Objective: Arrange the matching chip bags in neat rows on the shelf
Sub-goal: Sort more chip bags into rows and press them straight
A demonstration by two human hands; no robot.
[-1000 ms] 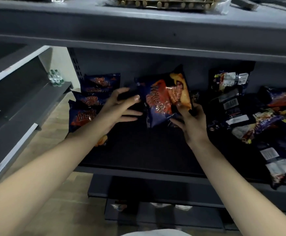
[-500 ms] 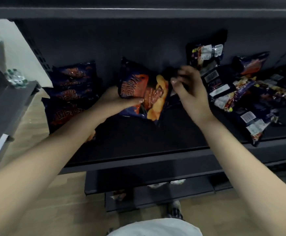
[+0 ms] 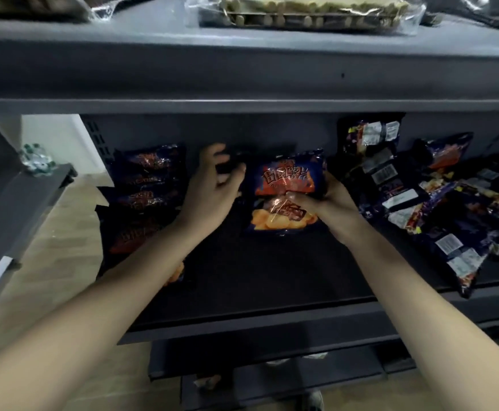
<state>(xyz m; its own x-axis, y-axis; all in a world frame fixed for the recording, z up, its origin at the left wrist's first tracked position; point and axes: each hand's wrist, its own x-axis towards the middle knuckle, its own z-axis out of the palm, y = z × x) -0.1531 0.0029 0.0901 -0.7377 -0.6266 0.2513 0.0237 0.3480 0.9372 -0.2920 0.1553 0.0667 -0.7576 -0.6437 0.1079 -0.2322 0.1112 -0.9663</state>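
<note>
Foil is what the head view mostly shows: dark blue crinkled chip packets with orange-red panels and printed golden chips, glossy and catching the light. The chip bag (image 3: 285,192) being handled stands near the middle of the dark shelf (image 3: 242,280), leaning back, face out and right way up. The right hand (image 3: 328,200) has its grip closed on it, thumb across the front at mid-height and the other fingers hidden behind the right edge. The left hand (image 3: 212,185) hovers just beside the bag's left edge, fingers spread wide, holding nothing.

Such a bag is likely light, puffed with air, slick and easily crushed, so the crimped seams or the side edges look the safest places to hold, with gentle pressure.

At the left, the arranged row (image 3: 145,188) overlaps front to back. At the right, a loose heap (image 3: 438,203) lies jumbled, many packets showing white barcode labels.
</note>
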